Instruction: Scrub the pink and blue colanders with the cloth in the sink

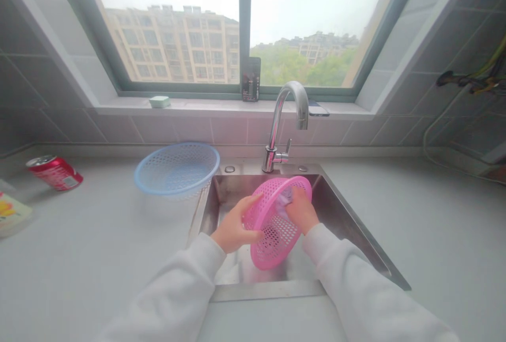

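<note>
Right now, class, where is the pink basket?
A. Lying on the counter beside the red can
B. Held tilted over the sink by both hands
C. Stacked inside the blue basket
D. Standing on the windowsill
B: the left hand grips the rim of the pink basket, the right hand reaches inside it, and it tilts above the sink.

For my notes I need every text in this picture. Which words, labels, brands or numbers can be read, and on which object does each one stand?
No text can be read.
Red can, lying on the counter: white marks, too blurred.
Yellow packet at the left edge: print too blurred.
Dark device on the windowsill: small marks, too small.
Pink basket and blue basket: no text seen.
</note>
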The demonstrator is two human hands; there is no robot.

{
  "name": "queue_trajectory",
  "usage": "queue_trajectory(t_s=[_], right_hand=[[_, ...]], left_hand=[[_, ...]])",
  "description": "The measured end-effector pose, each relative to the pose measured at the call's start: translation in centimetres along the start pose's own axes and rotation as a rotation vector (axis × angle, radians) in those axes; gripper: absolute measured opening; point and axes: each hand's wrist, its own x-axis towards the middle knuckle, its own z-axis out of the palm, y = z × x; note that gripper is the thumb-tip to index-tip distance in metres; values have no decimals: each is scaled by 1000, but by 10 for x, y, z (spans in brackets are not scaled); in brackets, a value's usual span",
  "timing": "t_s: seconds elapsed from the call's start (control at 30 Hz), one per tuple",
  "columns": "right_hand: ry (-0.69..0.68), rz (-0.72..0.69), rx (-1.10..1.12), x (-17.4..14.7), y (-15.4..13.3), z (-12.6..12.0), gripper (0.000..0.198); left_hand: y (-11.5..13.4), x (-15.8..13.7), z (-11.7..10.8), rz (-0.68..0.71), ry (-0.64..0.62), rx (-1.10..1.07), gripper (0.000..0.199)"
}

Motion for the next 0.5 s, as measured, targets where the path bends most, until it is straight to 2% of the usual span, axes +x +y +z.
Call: queue_trajectory(t_s=[0.07, 0.13, 0.2, 0.27, 0.3, 0.37, 0.5], right_hand=[[132, -60, 150, -2, -2, 0, 32], [173, -180, 328, -9, -7, 3, 32], [34, -311, 504, -19, -14, 5, 36], [-237, -396, 616, -30, -23, 6, 42], [-362, -421, 614, -34, -27, 5, 45], [-512, -454, 493, -40, -34, 2, 46], [-605, -475, 87, -38, -34, 1, 27]], left_hand=[[-1, 2, 2, -33, -15, -62, 100], [-2, 3, 4, -49, -31, -132, 104], [-4, 5, 5, -54, -43, -204, 105], [-5, 6, 6, -40, -32, -265, 105], [-5, 7, 6, -24, -17, -286, 103], [-5, 8, 6, 13, 32, -296, 98], [-2, 7, 8, 14, 88, -199, 94]])
